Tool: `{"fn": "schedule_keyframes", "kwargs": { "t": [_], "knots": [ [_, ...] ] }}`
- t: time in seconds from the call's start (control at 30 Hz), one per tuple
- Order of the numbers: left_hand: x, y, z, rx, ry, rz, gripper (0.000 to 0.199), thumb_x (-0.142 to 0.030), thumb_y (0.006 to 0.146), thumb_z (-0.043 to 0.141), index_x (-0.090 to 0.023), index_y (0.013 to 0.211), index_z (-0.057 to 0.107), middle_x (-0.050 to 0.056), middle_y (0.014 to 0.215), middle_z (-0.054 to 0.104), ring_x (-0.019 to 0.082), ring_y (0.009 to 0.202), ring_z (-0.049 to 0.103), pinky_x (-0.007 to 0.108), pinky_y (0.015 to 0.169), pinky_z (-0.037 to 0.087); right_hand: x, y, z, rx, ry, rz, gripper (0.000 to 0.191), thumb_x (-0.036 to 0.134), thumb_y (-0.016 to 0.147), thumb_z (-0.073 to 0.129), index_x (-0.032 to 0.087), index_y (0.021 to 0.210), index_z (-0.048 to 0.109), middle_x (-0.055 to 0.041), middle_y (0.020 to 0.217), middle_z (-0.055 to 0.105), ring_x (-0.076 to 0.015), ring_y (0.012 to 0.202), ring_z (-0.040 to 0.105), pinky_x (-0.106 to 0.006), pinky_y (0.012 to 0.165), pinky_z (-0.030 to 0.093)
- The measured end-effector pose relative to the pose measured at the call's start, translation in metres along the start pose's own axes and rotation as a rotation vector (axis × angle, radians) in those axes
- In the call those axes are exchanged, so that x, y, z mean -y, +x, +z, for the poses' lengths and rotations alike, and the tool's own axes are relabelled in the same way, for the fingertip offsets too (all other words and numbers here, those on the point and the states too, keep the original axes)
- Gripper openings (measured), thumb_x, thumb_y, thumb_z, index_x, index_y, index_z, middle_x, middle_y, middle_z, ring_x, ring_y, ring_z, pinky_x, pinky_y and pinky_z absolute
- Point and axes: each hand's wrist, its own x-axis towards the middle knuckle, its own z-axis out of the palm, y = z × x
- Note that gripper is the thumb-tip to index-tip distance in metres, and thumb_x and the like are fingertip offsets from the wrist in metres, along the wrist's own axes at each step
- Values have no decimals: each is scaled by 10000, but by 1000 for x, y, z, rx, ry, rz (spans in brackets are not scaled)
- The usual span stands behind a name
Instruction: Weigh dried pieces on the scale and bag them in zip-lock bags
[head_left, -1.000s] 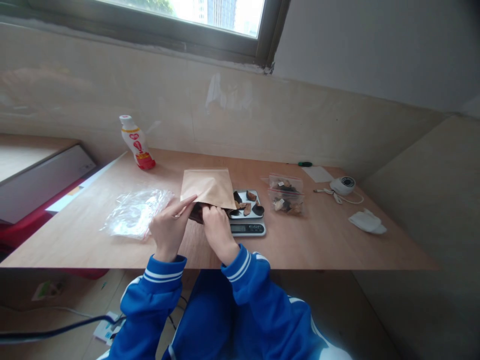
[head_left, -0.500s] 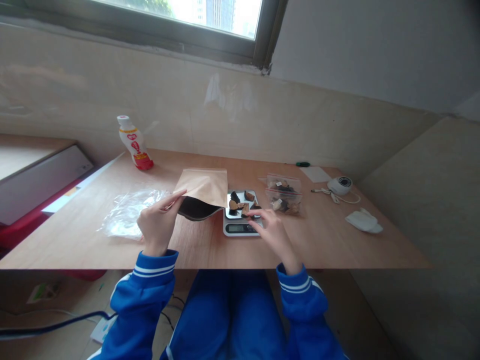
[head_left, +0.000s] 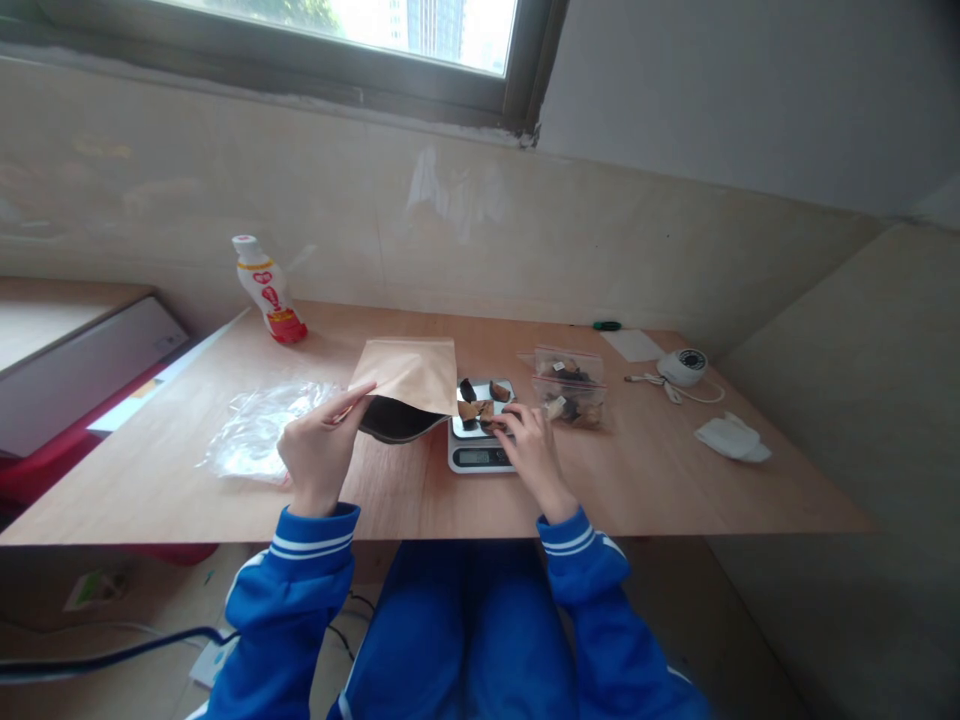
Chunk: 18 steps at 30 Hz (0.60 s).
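Note:
My left hand (head_left: 324, 445) pinches the edge of a brown kraft-paper bag (head_left: 409, 375), whose dark mouth gapes toward me. The bag's right corner reaches over the left side of a small digital kitchen scale (head_left: 480, 459). Several curled, dried peel-like pieces (head_left: 500, 392), brown and blackish, lie on the scale's metal plate. Above the plate's front right part, my right hand (head_left: 534, 455) has its fingers closed around one of these pieces (head_left: 486, 411); the fingertips partly cover it. The scale's display is too small to read.
Two clear zip bags (head_left: 571, 405) of similar dark pieces lie right of the scale. A crumpled clear plastic bag (head_left: 259, 430) is at left, a bottle (head_left: 271, 290) behind it. Toward the right are a white camera (head_left: 681, 367) with cable, a white cloth (head_left: 731, 438) and paper (head_left: 631, 346).
My right hand has shifted slightly left and its fingers have bunched closer over the pieces on the scale. My left hand keeps its hold on the paper bag.

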Motion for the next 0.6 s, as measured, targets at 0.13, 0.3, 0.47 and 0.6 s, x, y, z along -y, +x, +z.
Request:
{"fn": "schedule_keyframes", "kwargs": {
  "t": [0.13,0.3,0.47,0.6],
  "knots": [
    [0,-1,1,17,-10,-20,249,-450,825,611,-357,1027,724,-17,807,755,178,804,701,236,630,429,9,0,-12,-35,68,18,230,218,883,554,205,1081,671,-116,1119,619,-280,1006,546,-485,871,467],
    [-3,-2,1,19,0,-29,249,-433,823,617,-347,1029,725,-20,801,754,176,793,697,235,626,427,59,2,-32,19,467,-152,274,186,928,469,224,1140,637,-74,1098,657,-210,1070,580,-400,960,479],
    [-4,-4,0,20,0,-4,235,-408,837,608,-343,1030,726,-8,846,761,181,792,701,239,613,425,119,19,-17,233,374,-325,386,85,925,375,113,1268,548,-126,1286,593,-207,1243,503,-359,1035,452],
    [-3,-8,-1,17,7,37,217,-380,836,623,-349,1023,727,-11,913,760,190,824,704,241,627,438,142,43,17,315,222,-175,388,-6,862,382,15,1198,575,-232,1118,652,-303,1043,631,-437,870,537]
  ]
}}
